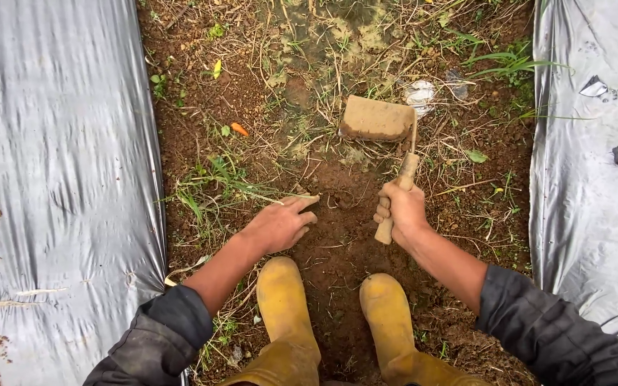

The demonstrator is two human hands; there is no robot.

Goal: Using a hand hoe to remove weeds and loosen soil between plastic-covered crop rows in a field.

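Seen from above, crouched in a furrow [337,243] of brown soil between two sheets of grey plastic mulch [59,186]; second sheet on the right [595,200]. Right hand [400,211] clamped around the wooden handle of a hoe [395,143], fist closed, thumb side up; handle tilted up and away, its lower end showing below the fist; flat blade caked in mud, resting on the ground well ahead of the hands, among dry stalks. Left hand [280,225] palm down on the soil, fingers together and lightly curled, not clamped on anything, fingertips touching loose earth just beside a grass tuft [212,179]. Hands apart, a patch of bare, scraped soil between them. Yellow boots [287,314] planted below the hands, toes pointing up the furrow. Dark sleeves at both forearms, pushed back from the wrists. Small orange scrap [239,129] lying left of the blade; crumpled pale wrapper [419,93] just right of it; more green grass [509,64] near the right-hand sheet.
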